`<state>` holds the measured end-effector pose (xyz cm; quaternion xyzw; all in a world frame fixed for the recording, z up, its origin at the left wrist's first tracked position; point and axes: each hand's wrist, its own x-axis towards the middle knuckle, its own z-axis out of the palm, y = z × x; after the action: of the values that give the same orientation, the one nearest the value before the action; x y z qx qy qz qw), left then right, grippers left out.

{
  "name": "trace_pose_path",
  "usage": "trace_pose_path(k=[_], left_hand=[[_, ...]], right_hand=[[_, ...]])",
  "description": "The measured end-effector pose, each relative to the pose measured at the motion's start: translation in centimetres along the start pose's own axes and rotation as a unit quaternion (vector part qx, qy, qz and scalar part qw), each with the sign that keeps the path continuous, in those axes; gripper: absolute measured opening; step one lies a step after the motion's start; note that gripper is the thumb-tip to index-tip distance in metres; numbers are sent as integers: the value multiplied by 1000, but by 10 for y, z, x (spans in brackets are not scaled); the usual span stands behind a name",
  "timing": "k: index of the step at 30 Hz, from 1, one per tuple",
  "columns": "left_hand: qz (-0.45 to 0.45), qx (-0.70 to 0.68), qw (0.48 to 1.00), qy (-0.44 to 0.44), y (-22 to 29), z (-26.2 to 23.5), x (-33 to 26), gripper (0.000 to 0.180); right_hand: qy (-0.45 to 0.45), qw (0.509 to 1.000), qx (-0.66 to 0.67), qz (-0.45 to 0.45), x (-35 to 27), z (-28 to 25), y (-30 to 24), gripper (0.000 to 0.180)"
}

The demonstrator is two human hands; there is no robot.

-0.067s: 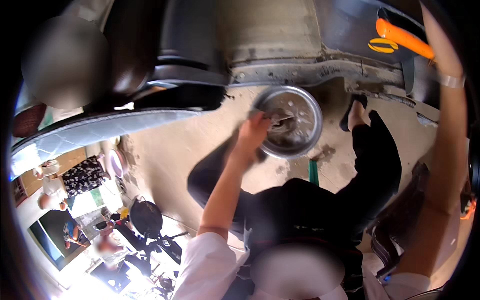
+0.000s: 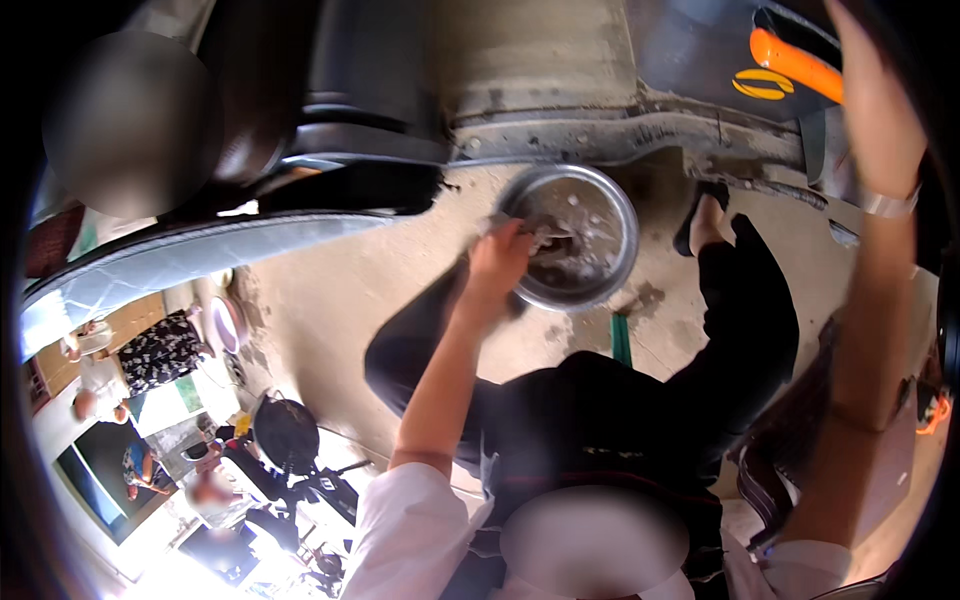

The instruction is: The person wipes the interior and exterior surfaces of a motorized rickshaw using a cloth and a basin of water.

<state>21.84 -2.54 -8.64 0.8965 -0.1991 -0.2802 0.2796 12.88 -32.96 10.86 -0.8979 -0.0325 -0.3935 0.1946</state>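
My left hand (image 2: pixel 497 262) is at the near left rim of a round metal basin (image 2: pixel 627 252) on the floor. Its fingers are closed on a greyish wet cloth (image 2: pixel 541 236), which hangs partly into the murky water. White suds float on that water. My right hand (image 2: pixel 882 130) is raised at the far right, its arm stretched forward. It overlaps the end of an orange handle-like bar (image 2: pixel 790 62). The fingers of this hand are smeared and run to the picture's dark rim, so their grip does not show.
A dark panel (image 2: pixel 690 50) with a yellow oval mark stands ahead on the right. A quilted silvery pad (image 2: pixel 200 250) juts in from the left. A green strip (image 2: pixel 621 340) lies below the basin. People, a parked motorbike (image 2: pixel 290 440) and a pinkish tub (image 2: pixel 229 324) appear at lower left.
My right hand and wrist have come down and slightly left, covering more of the orange bar. My left hand stays at the basin's rim with the cloth. The whole view has shifted slightly.
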Motion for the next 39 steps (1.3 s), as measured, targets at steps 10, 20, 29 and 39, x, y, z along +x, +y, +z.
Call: trace_pose_path(k=[10, 20, 29, 39], left_hand=[[22, 78, 997, 13, -116, 149, 34, 22], [47, 153, 872, -463, -131, 242, 56, 61], [-83, 147, 932, -322, -126, 245, 29, 45], [-66, -191, 978, -53, -23, 108, -37, 18]], right_hand=[[-99, 935, 198, 276, -95, 74, -12, 11], [-260, 936, 98, 217, -93, 95, 20, 20], [-269, 939, 101, 191, -84, 105, 18, 15], [-236, 955, 100, 151, -94, 114, 18, 11]])
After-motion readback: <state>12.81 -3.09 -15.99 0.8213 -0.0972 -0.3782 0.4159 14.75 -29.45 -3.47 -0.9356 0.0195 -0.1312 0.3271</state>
